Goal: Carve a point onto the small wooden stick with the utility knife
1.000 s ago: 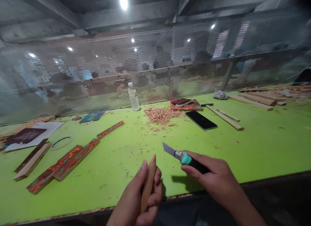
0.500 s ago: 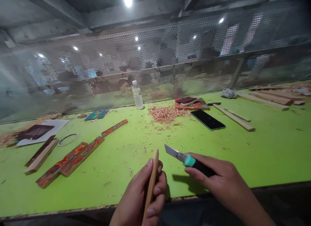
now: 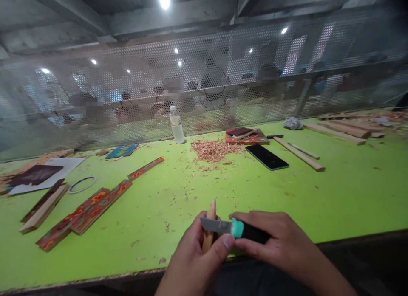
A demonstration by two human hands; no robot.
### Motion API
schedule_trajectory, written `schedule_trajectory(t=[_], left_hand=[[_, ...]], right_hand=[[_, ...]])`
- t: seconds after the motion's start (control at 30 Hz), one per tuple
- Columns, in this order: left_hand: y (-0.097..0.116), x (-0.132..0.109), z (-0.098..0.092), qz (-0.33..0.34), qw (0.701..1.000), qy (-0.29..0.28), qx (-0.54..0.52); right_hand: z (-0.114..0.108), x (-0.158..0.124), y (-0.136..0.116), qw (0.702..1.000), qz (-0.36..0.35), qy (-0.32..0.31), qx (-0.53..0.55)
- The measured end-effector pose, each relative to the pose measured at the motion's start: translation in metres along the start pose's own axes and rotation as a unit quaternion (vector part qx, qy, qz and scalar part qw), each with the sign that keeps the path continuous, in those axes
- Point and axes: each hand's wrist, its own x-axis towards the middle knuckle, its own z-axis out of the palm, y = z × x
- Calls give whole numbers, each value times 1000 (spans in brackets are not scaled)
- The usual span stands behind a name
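Observation:
My left hand (image 3: 196,255) is closed round a slim wooden stick (image 3: 208,241), whose tapered tip points away from me above the table's front edge. In my right hand (image 3: 270,241) is a utility knife (image 3: 237,228) with a black handle and a teal collar. Its blade lies across the stick just below the tip. The left thumb rests against the knife near the base of the blade. The lower end of the stick is hidden by my left hand.
On the green table (image 3: 153,228) lie painted wooden strips (image 3: 98,207), a ring (image 3: 82,184), a phone (image 3: 267,156) and a hammer (image 3: 299,153). A pile of wood shavings (image 3: 213,150) sits near a water bottle (image 3: 177,125). Behind stands a perforated metal screen (image 3: 143,83).
The knife has moved left, from beside the stick to across it. My left thumb has come over to the blade's base. The view has shifted slightly to the right.

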Motion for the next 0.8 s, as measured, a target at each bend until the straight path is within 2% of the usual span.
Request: schedule_trajectory(t=[0.07, 0.17, 0.4, 0.47, 0.57, 0.67, 0.8], left_hand=[[-1, 0, 3, 28, 998, 27, 41], [-2, -1, 9, 27, 996, 57, 67], [3, -1, 19, 30, 978, 89, 184], [5, 0, 19, 32, 979, 89, 180], [7, 0, 16, 25, 990, 57, 128], [8, 0, 12, 12, 991, 33, 126], [4, 1, 12, 26, 992, 50, 110]], right_hand=[[-1, 0, 0, 1000, -8, -3, -2], [0, -2, 0, 1000, -13, 8, -9], [6, -4, 3, 998, 14, 62, -18], [6, -4, 4, 996, 29, 79, -19], [5, -3, 5, 994, 47, 94, -19], [4, -2, 4, 995, 48, 81, -15], [1, -1, 0, 1000, 16, 24, 1]])
